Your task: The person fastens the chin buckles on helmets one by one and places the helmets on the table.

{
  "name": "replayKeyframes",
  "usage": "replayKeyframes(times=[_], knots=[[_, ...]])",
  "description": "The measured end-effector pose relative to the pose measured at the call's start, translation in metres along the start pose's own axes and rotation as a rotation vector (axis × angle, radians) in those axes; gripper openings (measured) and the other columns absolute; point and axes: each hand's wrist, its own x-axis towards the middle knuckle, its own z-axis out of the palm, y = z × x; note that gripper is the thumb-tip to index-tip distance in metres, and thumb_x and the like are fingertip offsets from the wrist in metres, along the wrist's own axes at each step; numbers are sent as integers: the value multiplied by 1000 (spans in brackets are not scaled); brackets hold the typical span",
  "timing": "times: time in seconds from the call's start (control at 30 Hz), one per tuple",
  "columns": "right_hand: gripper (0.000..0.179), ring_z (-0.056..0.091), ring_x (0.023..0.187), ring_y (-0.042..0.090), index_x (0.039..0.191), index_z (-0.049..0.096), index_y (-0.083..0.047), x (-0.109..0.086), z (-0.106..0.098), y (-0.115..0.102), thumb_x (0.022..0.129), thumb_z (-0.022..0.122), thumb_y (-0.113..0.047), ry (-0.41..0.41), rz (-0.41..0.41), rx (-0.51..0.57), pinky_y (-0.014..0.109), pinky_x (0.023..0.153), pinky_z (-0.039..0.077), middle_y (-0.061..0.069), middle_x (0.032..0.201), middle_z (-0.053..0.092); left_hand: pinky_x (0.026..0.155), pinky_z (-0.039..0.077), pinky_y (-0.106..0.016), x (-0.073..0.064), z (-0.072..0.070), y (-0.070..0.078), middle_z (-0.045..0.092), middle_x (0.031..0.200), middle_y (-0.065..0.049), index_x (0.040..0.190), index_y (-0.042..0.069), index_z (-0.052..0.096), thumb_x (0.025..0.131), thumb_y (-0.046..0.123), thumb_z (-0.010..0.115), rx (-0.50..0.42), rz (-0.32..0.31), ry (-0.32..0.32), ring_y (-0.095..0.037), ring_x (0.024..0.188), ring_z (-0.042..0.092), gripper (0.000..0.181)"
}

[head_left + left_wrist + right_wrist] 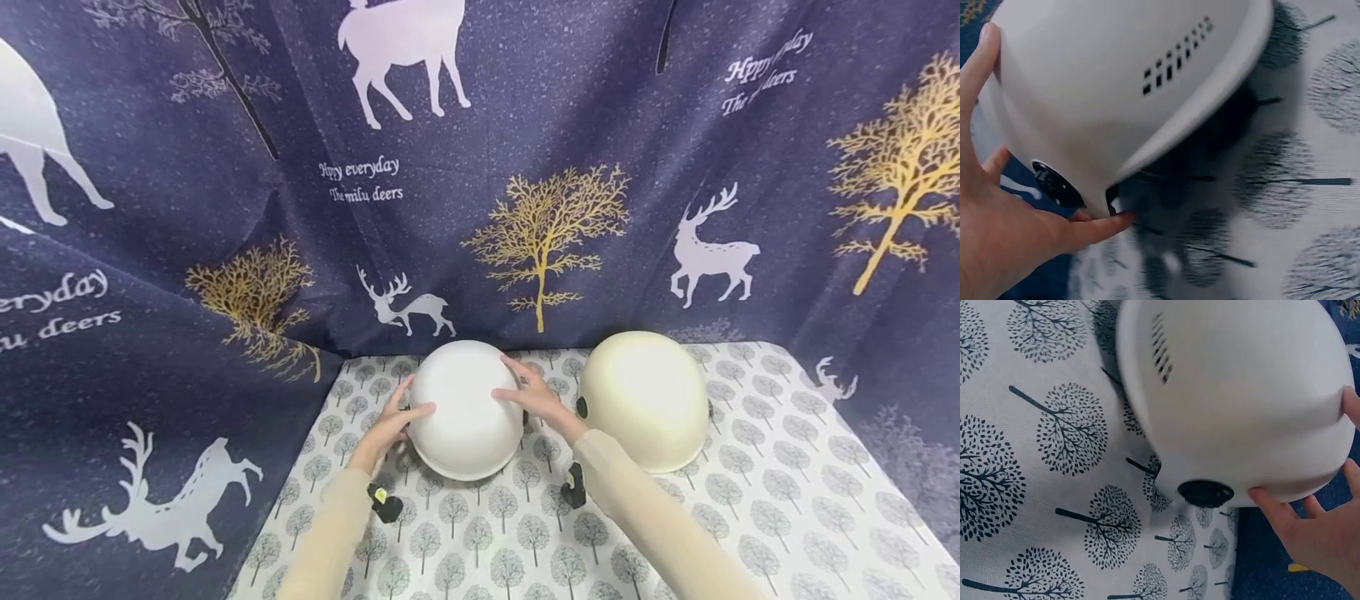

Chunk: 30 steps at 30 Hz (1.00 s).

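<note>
A white half-shell helmet (465, 408) is between my two hands, its smooth dome facing up. My left hand (386, 432) holds its left side, with the thumb on the shell and the other fingers around the side. In the left wrist view, one fingertip is at the lower rim, beside a round black fitting (1057, 184). My right hand (538, 398) grips the opposite side with spread fingers, just behind another round black fitting (1205, 493). Small dark slots (1175, 59) run along the front of the shell. Dark shadow fills the space below the rim in the left wrist view.
A cream helmet (645, 400) rests dome up on the table at the right, near my right forearm. Tree-patterned cloth (510, 533) covers the table. Behind and to the left hangs a dark blue curtain (420, 225) with deer and trees.
</note>
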Motion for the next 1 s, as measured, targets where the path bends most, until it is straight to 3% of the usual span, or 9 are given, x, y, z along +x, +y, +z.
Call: replayKeyframes(times=[0.1, 0.23, 0.4, 0.57, 0.73, 1.0], knots=[[75, 27, 145, 46, 153, 34, -22, 1, 6, 1, 88, 72, -25, 3, -7, 74, 61, 111, 36, 18, 162, 19, 107, 35, -68, -1, -12, 14, -1, 165, -15, 157, 32, 15, 88, 33, 71, -3, 32, -31, -52, 142, 29, 89], [76, 38, 138, 48, 154, 30, -20, 0, 13, 2, 89, 70, -19, -37, -6, 211, 54, 97, 52, 16, 161, 23, 113, 28, -65, -4, -27, 29, 3, 165, -16, 156, 29, 19, 88, 33, 70, 60, 68, -31, -50, 144, 25, 85], [77, 39, 139, 46, 155, 27, -22, -2, 15, 4, 90, 69, -18, -65, 7, 272, 51, 95, 53, 16, 162, 21, 116, 21, -65, -10, -33, 37, 2, 166, -13, 157, 27, 15, 88, 38, 70, 171, 89, -41, -46, 149, 13, 88], [77, 38, 139, 45, 156, 24, -18, -5, 9, 4, 92, 67, -21, -71, -4, 203, 52, 102, 49, 21, 158, 24, 116, 19, -67, -14, -28, 41, 4, 166, -12, 156, 30, 17, 86, 42, 72, 222, 112, -20, -43, 151, 6, 90], [76, 36, 140, 45, 155, 25, -17, -9, -2, -1, 92, 67, -23, -77, -11, 118, 55, 108, 42, 23, 158, 25, 114, 17, -71, -17, -20, 49, 1, 163, -21, 156, 28, 21, 84, 43, 73, 275, 141, 19, -45, 149, 1, 90], [73, 32, 143, 45, 155, 26, -19, -9, -14, -11, 93, 64, -24, -85, -17, 82, 58, 113, 35, 15, 163, 18, 113, 23, -70, -19, -1, 63, -2, 159, -28, 156, 31, 21, 82, 49, 73, 325, 109, 64, -51, 147, 6, 92]])
